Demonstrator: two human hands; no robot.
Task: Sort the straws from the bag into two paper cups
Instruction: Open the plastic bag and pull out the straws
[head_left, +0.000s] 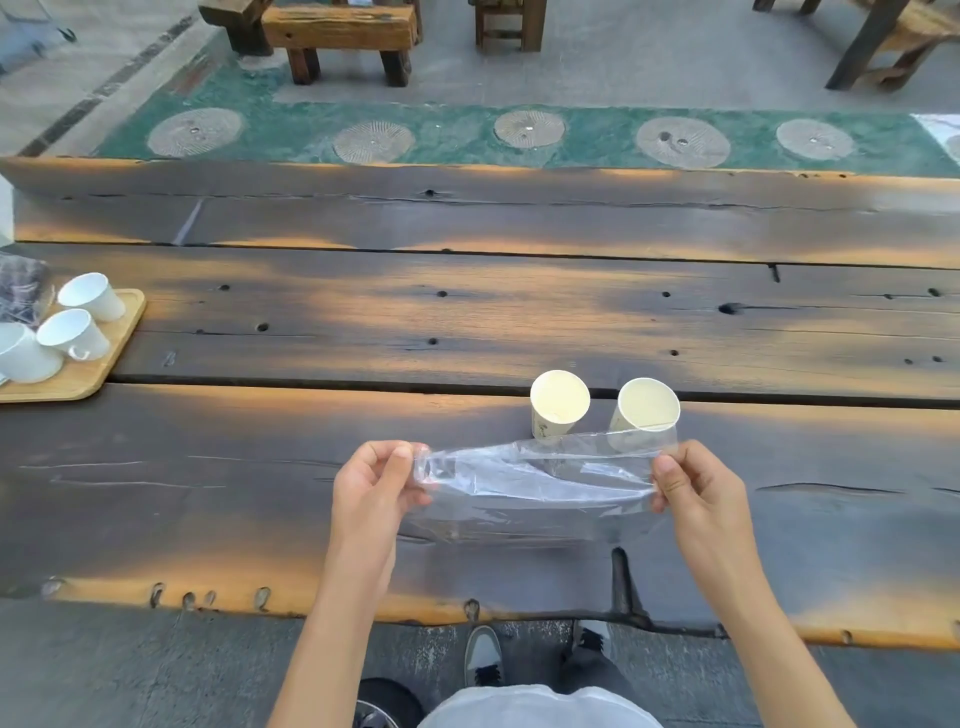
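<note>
Stretching a clear plastic bag (535, 483) between them, both hands hang just above the near part of the dark wooden table (467, 322). The left hand (371, 480) pinches the bag's left end, fingers (402, 457) curled round the bunched film; the right hand (696, 488) pinches the right end between thumb and curled fingers. The bag lies roughly level and crosswise, its film wrinkled and see-through; whether any straws are inside it cannot be told.

Two paper cups stand upright just beyond the bag, near the seam between the near plank and the middle one. The left paper cup (559, 402) and the right paper cup (647, 408) stand just beside each other without touching, both showing pale insides with nothing seen in them. The bag's far edge overlaps the foot of the right cup in the view.

At the table's left edge a light wooden tray (111, 358) carries three white mugs (78, 332) lying tilted.
</note>
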